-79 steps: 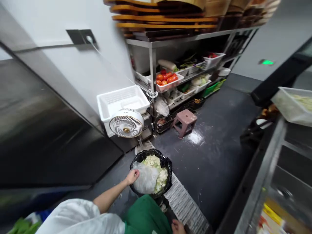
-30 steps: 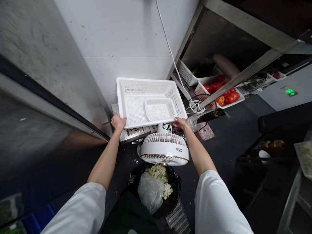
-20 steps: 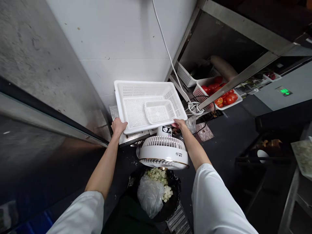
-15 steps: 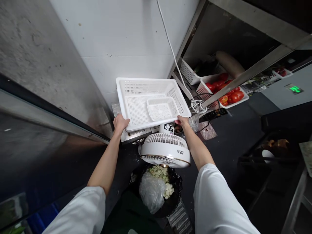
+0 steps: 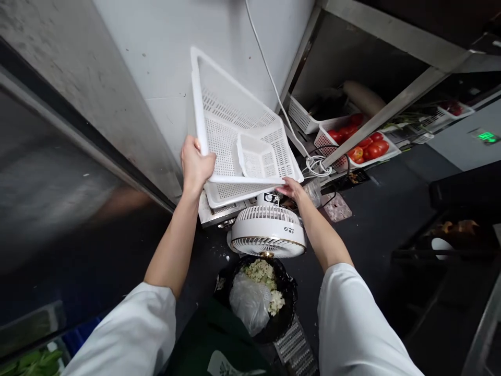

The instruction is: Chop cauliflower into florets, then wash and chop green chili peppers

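Observation:
A large white perforated plastic basket point(image 5: 199, 112) is tilted against the wall side, its left end raised. My left hand point(image 5: 197, 164) is closed around its near left corner. At the near right corner, my right hand point(image 5: 290, 188) grips the rim, thumb above and fingers partly hidden below. A small white basket point(image 5: 260, 163) lies inside the large one. Beneath the raised end shows a second large white basket point(image 5: 229, 196), resting on a metal surface. A white fan point(image 5: 270, 230) stands just in front, below my right hand.
A black-lined bin point(image 5: 287, 313) with vegetable scraps and a plastic bag is below the fan. On a metal shelf at right are baskets of tomatoes point(image 5: 371, 149). A white cable point(image 5: 266, 57) hangs down the wall to a coil. A metal cabinet side point(image 5: 117, 94) borders the left.
The large basket's left end has risen and tilted in my hands, with the small basket inside it. The second basket underneath has come into view.

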`<action>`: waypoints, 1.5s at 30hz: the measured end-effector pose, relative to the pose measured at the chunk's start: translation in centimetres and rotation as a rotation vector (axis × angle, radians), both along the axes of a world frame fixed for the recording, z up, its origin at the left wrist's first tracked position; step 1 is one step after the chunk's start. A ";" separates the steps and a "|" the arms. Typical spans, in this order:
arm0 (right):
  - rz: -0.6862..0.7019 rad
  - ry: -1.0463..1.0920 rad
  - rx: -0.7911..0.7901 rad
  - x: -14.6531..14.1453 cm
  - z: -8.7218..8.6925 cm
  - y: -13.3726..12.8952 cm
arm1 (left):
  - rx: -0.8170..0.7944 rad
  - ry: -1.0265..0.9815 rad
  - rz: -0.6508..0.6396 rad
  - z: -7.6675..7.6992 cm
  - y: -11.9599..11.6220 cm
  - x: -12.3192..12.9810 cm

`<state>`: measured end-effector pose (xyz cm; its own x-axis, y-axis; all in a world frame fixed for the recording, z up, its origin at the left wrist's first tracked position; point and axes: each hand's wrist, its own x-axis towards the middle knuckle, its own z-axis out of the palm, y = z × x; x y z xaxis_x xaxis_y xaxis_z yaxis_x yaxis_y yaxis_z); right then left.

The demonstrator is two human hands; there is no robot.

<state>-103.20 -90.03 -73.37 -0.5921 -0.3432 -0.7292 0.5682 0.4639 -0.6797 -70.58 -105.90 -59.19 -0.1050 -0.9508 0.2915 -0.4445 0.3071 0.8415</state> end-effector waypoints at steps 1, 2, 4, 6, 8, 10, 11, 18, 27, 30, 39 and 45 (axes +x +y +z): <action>0.063 -0.008 0.052 0.6 0.0 0.2 | -0.034 0.000 -0.011 1.0 0.5 0.2; 0.131 -0.002 0.107 1.2 0.1 0.4 | -0.060 -0.005 -0.026 2.1 0.9 0.4; 0.244 0.056 0.185 2.0 0.4 0.4 | -0.107 -0.018 -0.065 4.3 1.7 0.7; 0.273 0.148 0.191 2.6 1.1 -0.1 | -0.161 -0.015 -0.110 6.4 2.2 1.2; 0.262 0.236 0.171 2.9 2.4 -1.0 | -0.215 0.003 -0.163 8.2 2.5 1.6; 0.294 0.316 0.089 3.5 4.2 -2.3 | -0.259 0.008 -0.226 9.6 2.9 2.0; 0.348 0.330 -0.005 4.0 5.2 -3.1 | -0.279 -0.003 -0.262 10.1 3.1 2.3; 0.690 0.317 -0.434 11.8 10.0 -9.8 | -0.399 -0.165 -0.367 10.1 4.7 4.6; 0.680 0.513 -0.319 13.9 6.2 -10.9 | -0.583 -0.247 -0.374 9.5 4.1 7.5; 0.708 0.433 -0.540 13.7 10.5 -9.7 | -0.666 -0.250 -0.385 10.3 4.9 7.7; 0.555 0.375 -1.464 22.4 28.2 -4.6 | -0.741 -0.253 -0.479 11.0 7.3 6.6; 0.386 0.430 -1.283 23.5 28.5 -0.9 | -0.737 -0.237 -0.519 13.1 12.6 7.6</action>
<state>-79.65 -90.90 -44.85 -0.4024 -0.8122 0.4224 0.1914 -0.5258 -0.8288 -63.00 -93.29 -46.10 -0.5989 -0.3518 0.7194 -0.2374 0.9360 0.2601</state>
